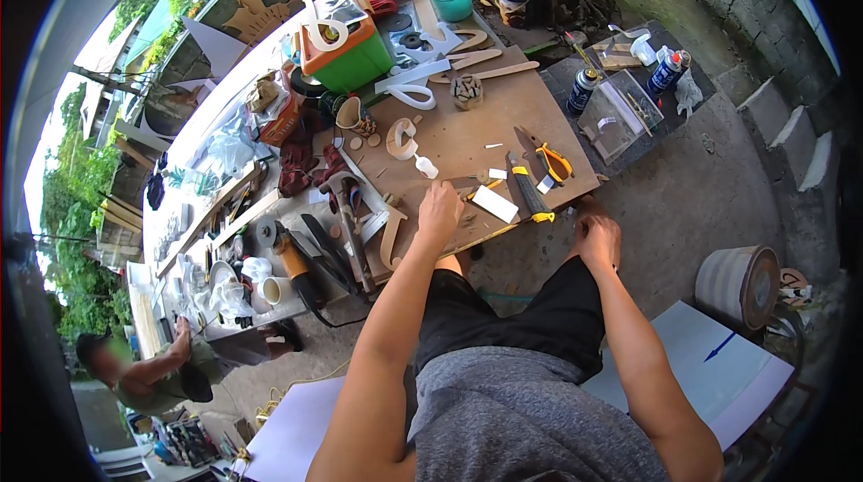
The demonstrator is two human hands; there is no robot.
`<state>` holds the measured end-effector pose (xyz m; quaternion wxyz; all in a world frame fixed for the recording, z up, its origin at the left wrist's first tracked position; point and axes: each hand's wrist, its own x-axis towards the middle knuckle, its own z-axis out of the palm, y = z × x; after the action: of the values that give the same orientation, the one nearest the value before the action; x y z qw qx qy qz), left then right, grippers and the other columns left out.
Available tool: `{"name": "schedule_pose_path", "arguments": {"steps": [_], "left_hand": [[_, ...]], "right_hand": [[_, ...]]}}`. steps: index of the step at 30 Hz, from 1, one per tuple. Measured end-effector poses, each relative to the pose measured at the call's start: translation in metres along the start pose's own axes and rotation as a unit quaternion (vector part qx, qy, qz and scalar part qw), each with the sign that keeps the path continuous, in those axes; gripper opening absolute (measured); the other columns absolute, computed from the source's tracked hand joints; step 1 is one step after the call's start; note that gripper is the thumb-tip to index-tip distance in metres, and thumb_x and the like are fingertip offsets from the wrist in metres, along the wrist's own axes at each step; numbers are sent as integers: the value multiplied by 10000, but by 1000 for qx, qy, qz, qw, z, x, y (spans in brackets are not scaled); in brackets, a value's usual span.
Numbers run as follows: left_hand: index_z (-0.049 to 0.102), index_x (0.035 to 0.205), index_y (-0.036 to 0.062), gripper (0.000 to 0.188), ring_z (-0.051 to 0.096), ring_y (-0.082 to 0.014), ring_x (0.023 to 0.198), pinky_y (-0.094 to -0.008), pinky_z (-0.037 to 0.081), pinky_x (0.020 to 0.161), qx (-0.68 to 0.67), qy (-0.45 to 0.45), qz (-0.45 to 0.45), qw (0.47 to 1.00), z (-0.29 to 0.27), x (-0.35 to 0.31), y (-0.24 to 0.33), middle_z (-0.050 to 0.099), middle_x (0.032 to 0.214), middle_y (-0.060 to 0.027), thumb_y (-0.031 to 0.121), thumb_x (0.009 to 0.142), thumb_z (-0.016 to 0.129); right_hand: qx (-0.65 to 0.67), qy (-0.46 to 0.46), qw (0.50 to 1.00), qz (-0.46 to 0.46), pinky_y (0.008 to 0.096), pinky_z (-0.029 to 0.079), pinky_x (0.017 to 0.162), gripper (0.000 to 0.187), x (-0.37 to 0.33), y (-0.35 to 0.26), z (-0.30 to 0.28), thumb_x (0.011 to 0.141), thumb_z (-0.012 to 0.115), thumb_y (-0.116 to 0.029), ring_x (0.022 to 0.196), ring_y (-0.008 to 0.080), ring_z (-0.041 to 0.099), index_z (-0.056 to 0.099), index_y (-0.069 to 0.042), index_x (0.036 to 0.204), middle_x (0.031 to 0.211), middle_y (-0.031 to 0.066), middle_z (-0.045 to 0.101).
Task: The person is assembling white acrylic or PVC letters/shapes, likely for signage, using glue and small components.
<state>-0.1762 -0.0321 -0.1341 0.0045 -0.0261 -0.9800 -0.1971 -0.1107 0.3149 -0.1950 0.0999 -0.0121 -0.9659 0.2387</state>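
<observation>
Tabletop (530, 109), brown in its nearer part, carries the work and a good deal of clutter; I inspect it remotely through the head view. The green-and-orange box (355, 68) stands toward the far side. The angle grinder (292, 262) lies near the left side, with the hammer (348, 221) just beside it, and I find neither in use.

The yellow-and-black knife (532, 194) and the pliers (553, 158) lie to the right, free of both hands. The left hand (439, 210) is at the near edge, fingers curled together; I cannot tell whether they pinch anything. The right hand (599, 239) is off the surface beside the thigh, fingers bent inward, their contents likewise hidden from me.

The J-shaped piece (391, 237) lies left of the left hand. The curved tan piece (400, 138), which I take for the workpiece, lies beyond that hand, with the small white bottle (426, 167) near it. The white block (494, 204) lies loose between left hand and knife.

Assessment: shaping of the curved parts appears done; joining and finishing appear outstanding. I cannot verify any bond.
</observation>
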Motion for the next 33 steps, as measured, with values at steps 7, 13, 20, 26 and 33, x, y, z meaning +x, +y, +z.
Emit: {"name": "schedule_pose_path", "arguments": {"steps": [7, 13, 20, 26, 33], "left_hand": [[616, 892, -39, 177, 653, -415, 922, -478, 533, 811, 28, -11, -14, 999, -3, -1, -2, 655, 951, -256, 132, 850, 605], [609, 908, -22, 130, 655, -407, 838, -454, 512, 743, -108, 26, -5, 994, -15, -7, -11, 662, 856, -240, 87, 839, 630], [630, 916, -13, 135, 635, -414, 867, -461, 496, 782, -154, 30, -19, 987, -6, -9, -6, 668, 883, -225, 105, 864, 670], [620, 904, -13, 138, 626, -427, 913, -485, 498, 815, -69, -7, -12, 998, 1, -2, -12, 656, 892, -243, 113, 858, 653], [609, 897, -21, 143, 637, -426, 889, -491, 503, 800, -39, 56, 16, 998, 3, -9, -10, 651, 879, -249, 111, 850, 640]], "right_hand": [[-6, -1, 1000, 4, 468, 472, 801, 84, -1, 0, 1, 800, 681, -127, 896, 354, 630, 677, -43, 799, 847, 155, 675], [-3, -14, 1000, 2, 467, 476, 793, 88, 2, -1, -2, 794, 688, -125, 888, 359, 630, 678, -38, 805, 847, 162, 676], [-11, -24, 1000, 13, 470, 481, 803, 89, 3, -9, -7, 787, 686, -120, 876, 377, 629, 685, -34, 812, 859, 182, 675], [-6, -18, 1000, 11, 468, 478, 829, 100, 2, -5, -3, 793, 675, -127, 901, 386, 624, 685, -30, 817, 884, 187, 677], [-16, -14, 1000, 2, 467, 472, 825, 127, -1, 3, 4, 805, 675, -151, 919, 384, 618, 685, -27, 830, 905, 182, 678]]}}
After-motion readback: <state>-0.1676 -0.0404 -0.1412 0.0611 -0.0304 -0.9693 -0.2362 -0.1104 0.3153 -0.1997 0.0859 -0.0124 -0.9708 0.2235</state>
